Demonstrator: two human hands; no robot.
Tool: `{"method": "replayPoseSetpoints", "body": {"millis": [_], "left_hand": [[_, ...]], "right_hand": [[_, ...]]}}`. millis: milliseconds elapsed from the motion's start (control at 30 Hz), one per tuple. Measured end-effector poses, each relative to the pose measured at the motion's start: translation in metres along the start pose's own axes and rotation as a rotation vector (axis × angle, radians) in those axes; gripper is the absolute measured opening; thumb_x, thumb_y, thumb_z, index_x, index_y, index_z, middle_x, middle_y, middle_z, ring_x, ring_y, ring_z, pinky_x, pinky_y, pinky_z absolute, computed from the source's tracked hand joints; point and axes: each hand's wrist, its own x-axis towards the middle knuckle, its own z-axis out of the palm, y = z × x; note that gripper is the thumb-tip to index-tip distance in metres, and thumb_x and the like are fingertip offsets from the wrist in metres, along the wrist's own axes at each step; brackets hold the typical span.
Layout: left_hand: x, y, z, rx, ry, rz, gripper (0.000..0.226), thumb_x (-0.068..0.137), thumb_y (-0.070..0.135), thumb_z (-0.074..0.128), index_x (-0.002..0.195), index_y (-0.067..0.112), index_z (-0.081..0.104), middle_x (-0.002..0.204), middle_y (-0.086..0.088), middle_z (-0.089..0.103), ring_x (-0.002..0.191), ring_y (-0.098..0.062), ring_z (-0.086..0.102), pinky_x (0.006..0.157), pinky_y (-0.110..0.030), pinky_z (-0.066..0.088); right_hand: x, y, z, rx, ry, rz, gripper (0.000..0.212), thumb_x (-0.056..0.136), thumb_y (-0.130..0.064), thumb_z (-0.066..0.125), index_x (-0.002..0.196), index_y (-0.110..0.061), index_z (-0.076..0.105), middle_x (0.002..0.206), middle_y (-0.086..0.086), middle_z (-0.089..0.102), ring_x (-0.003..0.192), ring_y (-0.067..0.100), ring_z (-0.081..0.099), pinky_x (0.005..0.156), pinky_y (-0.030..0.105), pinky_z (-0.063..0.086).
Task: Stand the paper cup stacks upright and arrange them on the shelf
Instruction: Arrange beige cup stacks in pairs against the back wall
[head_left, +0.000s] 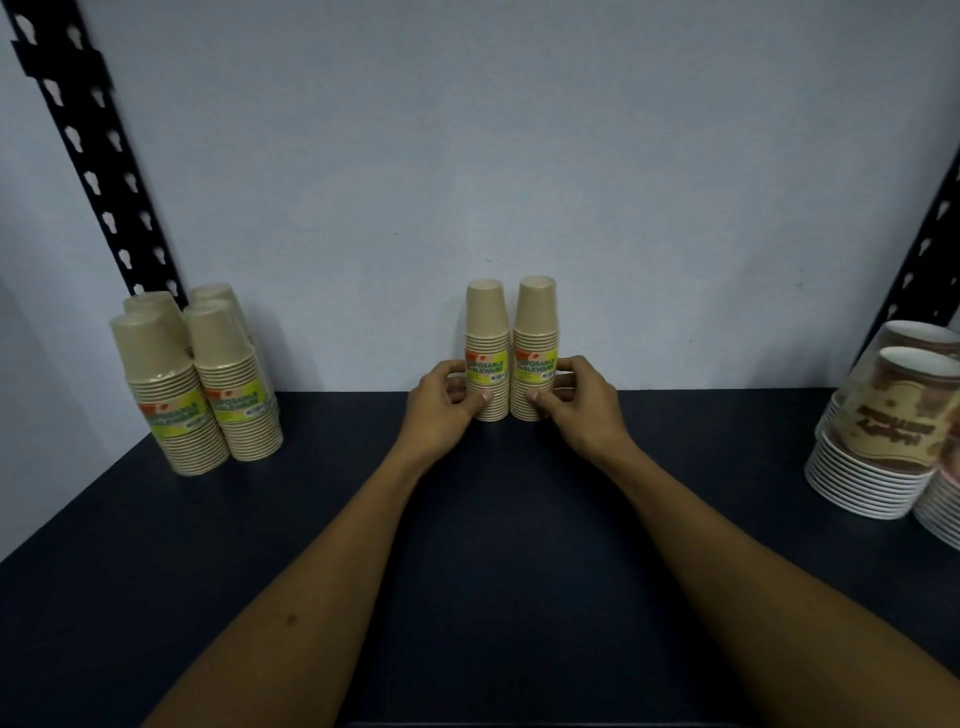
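Two beige paper cup stacks stand side by side at the back middle of the dark shelf (156, 545), close to the pale wall (519, 156). Each is upside down, rims toward the shelf and closed bases up, so its long axis runs vertical. The left stack (487, 332) and the right stack (536, 332) touch or nearly touch along their lower halves, and both carry a yellow-green label reading "DISPOSABLE TABLEWARE" facing the camera.

The left hand (441, 410) grips the left stack low down, thumb across the front below the label and fingers curled round the outer side. The right hand (582, 405) holds the right stack the same way, mirrored, thumb on the front and fingers wrapped round the right flank.

At the left rear corner, four more wrapped beige cup stacks (197, 384) stand upright in a tight cluster, also rims down, beside a black slotted upright (93, 156). At the right edge, brown-and-cream printed cup stacks (878, 436) with white rims lean slightly, partly cut off by the frame, near another black upright (930, 239).
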Motion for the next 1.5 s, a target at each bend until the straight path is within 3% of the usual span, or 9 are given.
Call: {"method": "replayPoseSetpoints", "body": {"millis": [267, 567, 733, 900, 1167, 1500], "left_hand": [[0.0011, -0.0012, 0.0029, 0.034, 0.038, 0.013, 0.051, 0.086, 0.018, 0.072, 0.133, 0.013, 0.051, 0.126, -0.005, 0.062, 0.112, -0.017, 0.061, 0.096, -0.035, 0.052], [-0.0016, -0.0034, 0.0009, 0.06, 0.005, -0.007, 0.055, 0.082, 0.009, 0.075, 0.132, 0.007, 0.053, 0.125, -0.007, 0.063, 0.112, -0.017, 0.062, 0.092, -0.024, 0.05], [-0.0016, -0.0054, 0.0026, 0.095, 0.033, 0.01, 0.05, 0.083, 0.012, 0.075, 0.129, 0.008, 0.056, 0.122, -0.006, 0.065, 0.104, -0.011, 0.061, 0.09, -0.022, 0.05], [-0.0023, -0.0062, 0.0026, 0.104, 0.036, 0.018, 0.049, 0.084, 0.013, 0.074, 0.129, 0.007, 0.057, 0.122, -0.007, 0.066, 0.108, -0.015, 0.063, 0.095, -0.026, 0.051], [-0.0032, -0.0059, 0.0023, 0.129, 0.035, 0.034, 0.046, 0.085, 0.013, 0.073, 0.128, 0.007, 0.057, 0.122, -0.006, 0.066, 0.101, -0.007, 0.059, 0.087, -0.018, 0.047], [-0.0028, -0.0075, 0.0013, 0.134, 0.029, 0.046, 0.047, 0.085, 0.014, 0.073, 0.129, 0.009, 0.057, 0.122, -0.005, 0.066, 0.103, -0.009, 0.06, 0.091, -0.021, 0.049]], "right_hand": [[0.0014, 0.001, 0.0003, 0.019, 0.004, 0.002, 0.048, 0.084, -0.025, 0.074, 0.125, -0.015, 0.052, 0.108, -0.005, 0.061, 0.088, 0.002, 0.06, 0.068, 0.014, 0.048], [-0.0016, 0.0007, -0.0007, 0.028, -0.025, -0.002, 0.052, 0.083, -0.018, 0.075, 0.129, -0.017, 0.05, 0.118, 0.002, 0.063, 0.101, 0.013, 0.062, 0.085, 0.028, 0.053], [-0.0037, 0.0014, -0.0004, 0.031, -0.016, -0.008, 0.052, 0.083, -0.018, 0.076, 0.128, -0.017, 0.05, 0.112, 0.0, 0.064, 0.097, 0.01, 0.063, 0.08, 0.023, 0.052], [-0.0047, 0.0001, 0.0001, 0.026, -0.017, -0.007, 0.052, 0.083, -0.018, 0.075, 0.129, -0.017, 0.05, 0.109, -0.004, 0.062, 0.097, 0.01, 0.062, 0.079, 0.023, 0.052], [-0.0056, -0.0008, -0.0005, 0.025, -0.013, -0.006, 0.053, 0.082, -0.018, 0.076, 0.128, -0.016, 0.05, 0.106, -0.005, 0.061, 0.091, 0.005, 0.061, 0.073, 0.016, 0.05], [-0.0063, -0.0019, -0.0013, 0.029, -0.023, 0.0, 0.053, 0.083, -0.018, 0.076, 0.129, -0.017, 0.05, 0.107, -0.005, 0.062, 0.096, 0.009, 0.063, 0.081, 0.025, 0.054]]}}
